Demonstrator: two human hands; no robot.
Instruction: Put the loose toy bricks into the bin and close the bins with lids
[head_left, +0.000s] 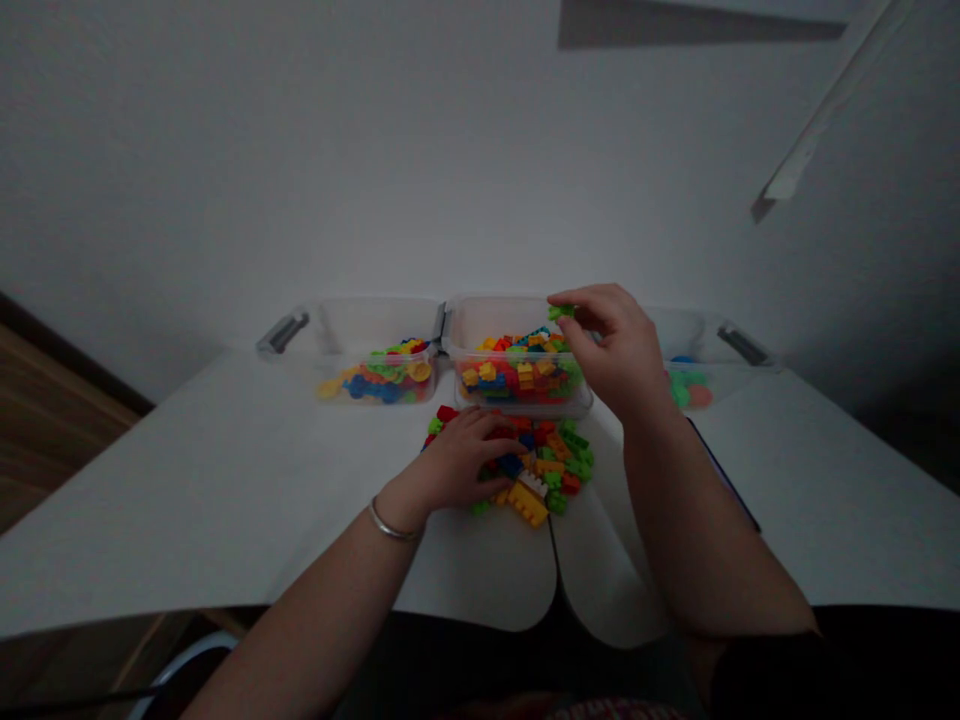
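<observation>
Between the thumb and forefinger of my right hand [619,345] is a green toy brick [560,312], held up over the right part of the middle clear plastic box [517,408]. Yellow, red, blue, green and orange bricks lie inside that box. My left hand [469,455], with a bangle on its wrist, rests palm down on a loose pile of toy bricks [555,466] in front of the box. Its fingers are spread, close to a blue brick [511,465]. The bricks under the palm are hidden.
A clear box [375,310] with coloured pieces stands on the left. Another clear box [694,325], partly behind my right arm, holds round pieces. A thin dark-edged flat object [724,475] lies right of my forearm. A seam splits the white table [480,580] at its front edge.
</observation>
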